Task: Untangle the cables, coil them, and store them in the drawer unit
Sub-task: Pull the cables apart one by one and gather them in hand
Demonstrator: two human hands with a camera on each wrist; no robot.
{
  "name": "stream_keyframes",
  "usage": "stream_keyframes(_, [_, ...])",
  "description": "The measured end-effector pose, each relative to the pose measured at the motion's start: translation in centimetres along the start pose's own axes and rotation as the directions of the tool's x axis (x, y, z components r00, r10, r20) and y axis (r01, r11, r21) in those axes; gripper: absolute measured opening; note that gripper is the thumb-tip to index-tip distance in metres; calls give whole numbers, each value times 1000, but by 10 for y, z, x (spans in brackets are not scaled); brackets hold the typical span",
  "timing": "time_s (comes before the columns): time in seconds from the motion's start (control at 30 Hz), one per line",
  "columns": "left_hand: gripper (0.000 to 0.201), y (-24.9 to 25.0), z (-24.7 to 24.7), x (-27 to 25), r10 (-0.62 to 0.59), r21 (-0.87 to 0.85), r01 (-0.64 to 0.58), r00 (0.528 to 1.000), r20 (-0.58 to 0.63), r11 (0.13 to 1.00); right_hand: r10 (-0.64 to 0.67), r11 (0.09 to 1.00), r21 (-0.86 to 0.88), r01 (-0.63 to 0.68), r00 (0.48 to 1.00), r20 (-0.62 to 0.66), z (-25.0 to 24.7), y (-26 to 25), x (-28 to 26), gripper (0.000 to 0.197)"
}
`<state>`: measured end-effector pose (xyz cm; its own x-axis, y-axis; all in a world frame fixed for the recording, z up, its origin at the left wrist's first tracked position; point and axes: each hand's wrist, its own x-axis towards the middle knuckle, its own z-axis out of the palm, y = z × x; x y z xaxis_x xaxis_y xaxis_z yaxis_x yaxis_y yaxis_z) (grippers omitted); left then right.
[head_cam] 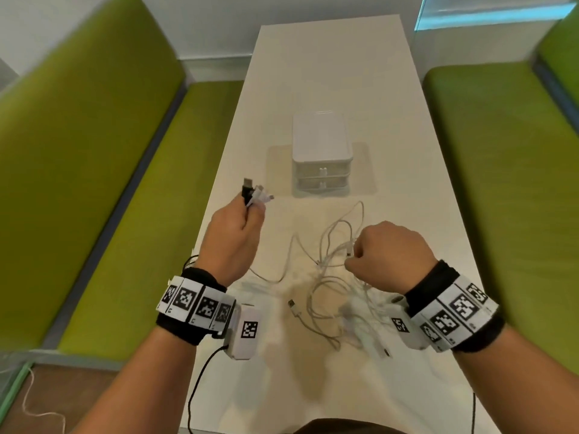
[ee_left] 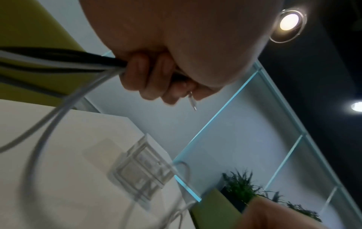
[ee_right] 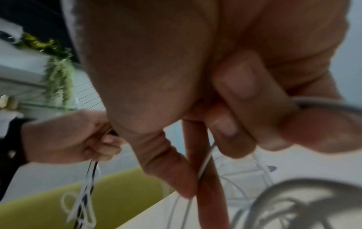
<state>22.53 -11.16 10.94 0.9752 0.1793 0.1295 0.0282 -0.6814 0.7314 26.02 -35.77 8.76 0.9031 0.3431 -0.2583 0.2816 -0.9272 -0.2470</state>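
Note:
A tangle of white cables (head_cam: 335, 286) lies on the white table (head_cam: 407, 189) in front of me. My left hand (head_cam: 247, 208) is raised at the table's left edge and grips a bunch of cable ends (head_cam: 255, 194), one black and the rest white; the left wrist view shows the same bunch of cable ends (ee_left: 94, 65) running through my curled fingers (ee_left: 145, 77). My right hand (head_cam: 354, 258) is over the tangle and pinches a white cable (ee_right: 205, 161) between thumb and forefinger. The small white drawer unit (head_cam: 321, 155) stands mid-table beyond the hands, both drawers closed.
Green benches (head_cam: 94, 183) flank the table on both sides. A loose USB plug (head_cam: 293, 305) lies near the table's middle. Marker bands and camera boxes sit on both wrists, with a black lead (head_cam: 200, 380) hanging from the left one.

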Motion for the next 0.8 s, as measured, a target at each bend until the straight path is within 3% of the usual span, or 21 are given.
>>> stream_keyframes(0.07, [6,11,6,-4,7,-33,-1,981,193,999,-44,999,-26,42,996,-82,-2,-13,2,29])
stream_keyframes(0.13, [22,17,21,-11,42,14,-51,929,369,999,-123,987,85,140,976,-178,-4,-23,3,24])
stream_keyframes(0.17, [23,16,28,-15,39,14,-48,920,391,999,-140,973,148,177,963,-228,-4,-25,5,23])
stream_keyframes(0.27, [6,17,32,-15,10,-133,27,963,268,991,-132,907,333,258,926,-355,-2,-17,9,17])
stream_keyframes(0.3, [10,17,29,-13,18,-148,19,970,244,989,-121,872,403,279,919,-375,-1,-12,9,16])
stream_keyframes(0.37, [27,16,26,-9,71,-111,-43,960,269,993,-118,791,528,309,924,-363,0,-8,8,14])
stream_keyframes(0.43, [23,19,29,-7,84,-117,-45,931,356,992,-131,701,618,356,916,-379,-1,-12,5,14])
stream_keyframes(0.47, [14,22,31,-7,73,-167,-9,922,381,986,-123,671,640,374,908,-401,-3,-14,3,14])
stream_keyframes(0.53, [28,26,30,-7,4,-357,122,943,333,926,-55,637,686,350,909,-413,-4,-14,3,13])
stream_keyframes(0.6, [39,25,24,-5,-45,-525,173,968,248,833,-8,696,677,240,945,-328,-2,-8,6,33])
stream_keyframes(0.7, [45,21,8,-4,-57,-569,98,994,89,817,-40,931,347,111,978,-205,8,4,11,62])
stream_keyframes(0.8, [50,9,-13,1,-126,-622,67,991,-51,780,-52,945,312,97,987,-150,16,23,13,61])
